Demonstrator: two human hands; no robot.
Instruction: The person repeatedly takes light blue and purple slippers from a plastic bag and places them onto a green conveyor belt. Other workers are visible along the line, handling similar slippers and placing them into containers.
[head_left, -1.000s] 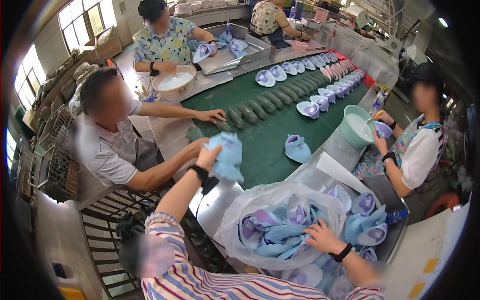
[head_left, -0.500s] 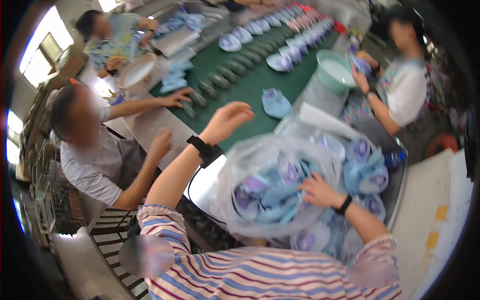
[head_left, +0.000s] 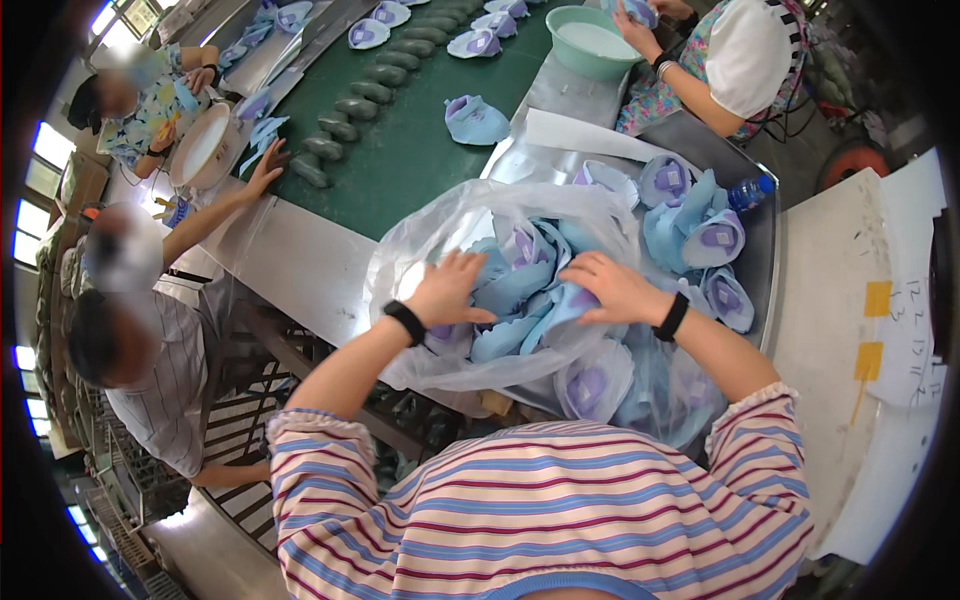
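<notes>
A clear plastic bag (head_left: 395, 262), its mouth wide, holds a heap of light blue and lavender shoe uppers (head_left: 510, 290). My left hand (head_left: 448, 292) reaches over the bag's left side, fingers apart and nothing in them. On the right of the heap, my right hand (head_left: 618, 290) rests its spread fingers against a blue upper (head_left: 572, 300), thumb apart. Its fingertips partly cover that upper. More uppers (head_left: 715, 240) lie to the right of the bag, and another upper (head_left: 592, 380) lies nearer to me.
A green conveyor belt (head_left: 400, 180) beyond carries rows of dark shoe lasts (head_left: 372, 92) and a single upper (head_left: 475, 120). Co-workers sit on both sides; one person's hand (head_left: 262, 170) touches the belt's left edge. A green basin (head_left: 590, 45) and a blue-capped bottle (head_left: 752, 192) stand right.
My left hand has come back from over the belt to the bag. My right hand stays at the heap. The left co-worker's hand has moved off the lasts; my view has shifted.
</notes>
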